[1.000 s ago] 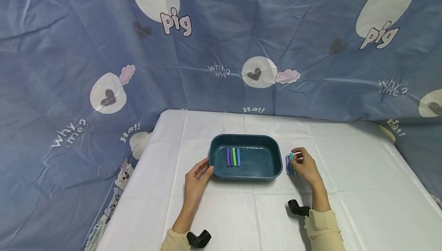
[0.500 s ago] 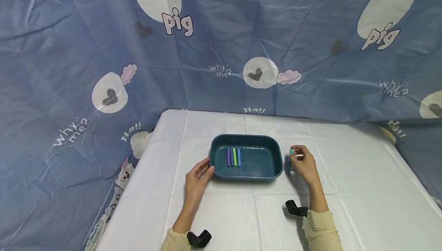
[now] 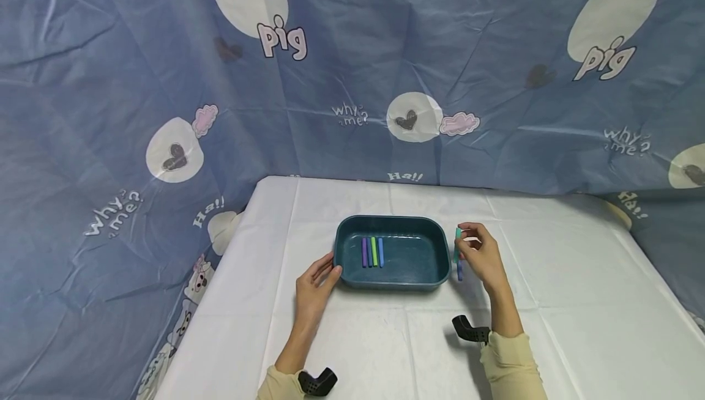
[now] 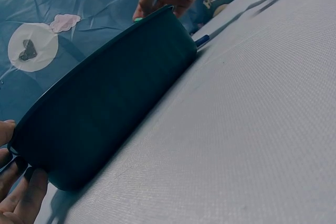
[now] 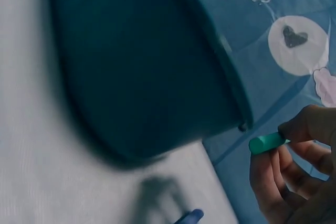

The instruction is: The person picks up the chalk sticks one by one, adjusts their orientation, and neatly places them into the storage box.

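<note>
My right hand (image 3: 482, 257) pinches a teal, chalk-like round stick (image 5: 266, 142) between thumb and fingers, just off the right end of a dark green rectangular tray (image 3: 410, 274). Below the held stick lies a blue stick (image 3: 459, 271) on the tablecloth, partly hidden in the head view. Inside the tray, towards its left, several sticks lie side by side: a purple stick (image 3: 364, 252), a lime green stick (image 3: 374, 252) and a light blue stick (image 3: 380, 252) among them. My left hand (image 3: 315, 290) grips the tray's near left corner, thumb in front and fingers along the left wall.
A white cloth (image 3: 396, 339) with fold lines covers the table. Behind it hangs a blue printed curtain (image 3: 341, 70). Black wrist mounts (image 3: 470, 330) sit on both forearms.
My right hand has lifted the teal stick off the table beside the blue one and carried it left towards the tray's right rim. My left hand and the tray stay put.
</note>
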`<state>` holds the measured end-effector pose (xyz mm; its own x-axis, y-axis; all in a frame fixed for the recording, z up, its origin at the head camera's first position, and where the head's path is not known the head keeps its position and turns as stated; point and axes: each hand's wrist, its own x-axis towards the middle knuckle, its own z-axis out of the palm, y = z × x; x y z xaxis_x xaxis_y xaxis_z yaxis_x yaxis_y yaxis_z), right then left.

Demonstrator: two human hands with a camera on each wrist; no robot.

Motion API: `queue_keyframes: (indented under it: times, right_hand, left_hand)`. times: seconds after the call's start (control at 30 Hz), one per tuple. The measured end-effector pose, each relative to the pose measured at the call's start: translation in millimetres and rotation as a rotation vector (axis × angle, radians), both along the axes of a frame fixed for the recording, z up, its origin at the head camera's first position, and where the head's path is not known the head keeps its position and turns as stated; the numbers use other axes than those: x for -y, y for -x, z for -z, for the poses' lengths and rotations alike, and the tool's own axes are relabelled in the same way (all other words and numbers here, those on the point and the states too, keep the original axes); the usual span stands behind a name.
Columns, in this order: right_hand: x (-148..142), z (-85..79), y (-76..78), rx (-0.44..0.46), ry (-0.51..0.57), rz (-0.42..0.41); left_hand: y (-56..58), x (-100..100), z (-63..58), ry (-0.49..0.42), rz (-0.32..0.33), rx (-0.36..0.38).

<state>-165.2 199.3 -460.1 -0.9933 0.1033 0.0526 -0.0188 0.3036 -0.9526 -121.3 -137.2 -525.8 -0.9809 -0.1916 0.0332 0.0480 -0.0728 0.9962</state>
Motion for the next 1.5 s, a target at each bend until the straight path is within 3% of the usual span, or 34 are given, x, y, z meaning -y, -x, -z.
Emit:
queue_keyframes:
  times: [0.2, 0.37, 0.67, 0.93, 1.17, 1.27, 1.33, 1.5]
  right_hand:
    - [0.6, 14.9, 8.2, 0.0, 0.072, -0.035]
    - [7.8, 16.8, 11.4, -0.022, 0.095, -0.069]
    - [23.9, 9.7, 11.9, 0.002, 0.117, -0.142]
    - [43.0, -9.7, 7.0, 0.008, 0.111, -0.204]
    - [47.7, -12.5, 8.0, -0.002, 0.085, -0.217]
    - [47.3, -11.3, 8.2, 0.001, 0.074, -0.222]
    - [47.1, -10.4, 8.9, 0.001, 0.076, -0.223]
    - [45.2, 8.0, 19.2, -0.023, 0.081, -0.23]
  left_hand:
    - [-0.4, -1.2, -0.7, 0.001, -0.004, -0.006]
    - [-1.7, -1.5, -1.6, 0.004, -0.005, 0.008]
    - [1.2, -0.3, -2.2, 0.018, -0.003, -0.037]
    - [-0.1, -0.9, -2.2, -0.01, 0.002, -0.01]
    - [1.6, -0.5, -3.2, 0.0, -0.005, -0.008]
    - [0.1, -1.0, -2.4, -0.001, -0.006, -0.006]
    - [-3.2, -1.5, -9.9, -0.004, 0.009, 0.006]
    - [-4.6, -1.3, -14.5, -0.01, 0.026, 0.038]
